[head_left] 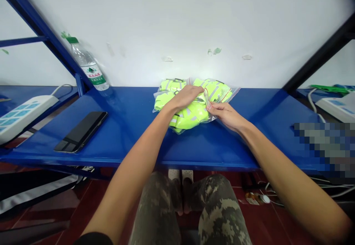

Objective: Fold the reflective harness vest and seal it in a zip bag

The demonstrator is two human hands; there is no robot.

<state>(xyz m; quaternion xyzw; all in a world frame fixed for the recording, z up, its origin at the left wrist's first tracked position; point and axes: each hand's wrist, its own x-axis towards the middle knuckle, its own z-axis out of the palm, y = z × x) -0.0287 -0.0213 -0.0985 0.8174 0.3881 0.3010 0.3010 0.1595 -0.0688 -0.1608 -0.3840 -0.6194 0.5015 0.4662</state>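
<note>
A pile of clear zip bags with neon yellow reflective bands [191, 100] lies on the blue shelf board [133, 134], near the white wall. My left hand [187, 95] rests on top of the pile, fingers curled down over the bags. My right hand [226, 114] is at the pile's right side, its fingertips pinched on the edge of one clear bag [207, 98] with a red zip line.
A black phone [81, 131] lies face up on the left of the board. A water bottle [88, 66] leans against the blue frame post. White power strips sit at far left [19, 115] and far right [337, 106]. My camouflage-trousered knees [194, 208] are below the board.
</note>
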